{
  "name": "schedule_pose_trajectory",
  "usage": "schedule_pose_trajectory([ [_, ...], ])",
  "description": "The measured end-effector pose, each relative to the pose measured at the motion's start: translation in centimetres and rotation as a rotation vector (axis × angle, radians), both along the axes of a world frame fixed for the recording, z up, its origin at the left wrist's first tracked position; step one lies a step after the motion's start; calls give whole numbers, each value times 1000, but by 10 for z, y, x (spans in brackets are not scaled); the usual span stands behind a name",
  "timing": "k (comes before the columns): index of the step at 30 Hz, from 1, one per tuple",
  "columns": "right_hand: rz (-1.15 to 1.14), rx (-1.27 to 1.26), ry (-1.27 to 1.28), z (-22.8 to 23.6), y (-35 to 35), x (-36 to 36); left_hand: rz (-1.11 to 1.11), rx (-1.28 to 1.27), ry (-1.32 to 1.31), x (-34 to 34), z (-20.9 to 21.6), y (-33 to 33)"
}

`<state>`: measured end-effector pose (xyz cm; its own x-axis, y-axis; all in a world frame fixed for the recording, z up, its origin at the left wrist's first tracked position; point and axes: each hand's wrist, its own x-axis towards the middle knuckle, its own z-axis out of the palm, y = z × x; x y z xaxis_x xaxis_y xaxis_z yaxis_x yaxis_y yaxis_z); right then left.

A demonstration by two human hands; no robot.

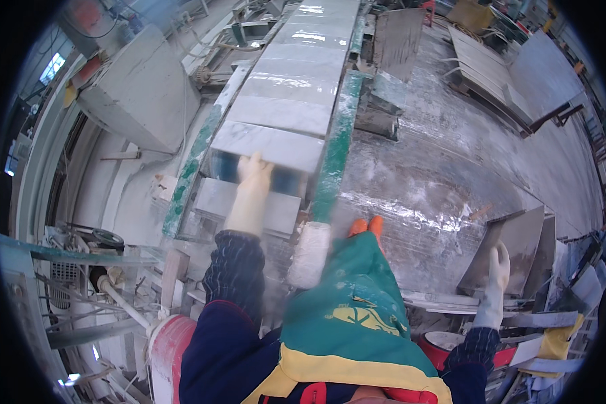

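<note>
Here's the pale veined stone slab (pixel 286 143), lying flat on the conveyor (pixel 287 183), its near edge slightly askew across the line, and the gloved left hand (pixel 254 174) is right there at that edge! The fingers reach onto the slab's near side, but blur hides their tips: I can't tell whether they're clamped on it or simply pressing. This looks like a slab being handled into or out of line, direction unclear. The next move seems to call for a firm hold and a level, square slab, clear of its neighbours.

Just nearer the body, a second pale slab (pixel 249 202) lies beyond a strip of dark bluish conveyor; farther up, glossy slabs (pixel 291 74) run on in a row. A green rail (pixel 342 138) flanks them, with a whitish block (pixel 311 250) by its near end.

Over to the far side, the gloved right hand (pixel 497 268) is up against a grey panel (pixel 512 246) that leans upright; its fingers point upward, close together, grip unclear. Between the two work spots: green apron (pixel 350 296), orange boots (pixel 367 227), wet floor (pixel 411 192).
</note>
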<state>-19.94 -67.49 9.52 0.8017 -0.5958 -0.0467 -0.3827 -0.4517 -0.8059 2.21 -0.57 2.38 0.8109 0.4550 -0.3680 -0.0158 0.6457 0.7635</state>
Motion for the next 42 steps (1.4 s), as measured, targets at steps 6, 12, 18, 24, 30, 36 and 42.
schedule_pose_trajectory([
  [6,-134,69,11,-49,-38,-79,32,-39,-8,5,6,-7],
  [12,-67,45,6,-67,-34,-85,48,-49,12,7,18,-17],
  [18,-47,84,17,-57,-19,-76,43,-110,35,11,18,-11],
  [24,-28,101,58,-48,4,-74,79,-133,27,17,13,-9],
  [30,-38,137,38,-59,2,-86,70,-88,53,22,15,-9],
  [36,-59,203,50,-69,0,-95,-144,528,443,14,27,4],
  [42,-79,242,41,-63,4,-98,-187,233,297,25,19,26],
])
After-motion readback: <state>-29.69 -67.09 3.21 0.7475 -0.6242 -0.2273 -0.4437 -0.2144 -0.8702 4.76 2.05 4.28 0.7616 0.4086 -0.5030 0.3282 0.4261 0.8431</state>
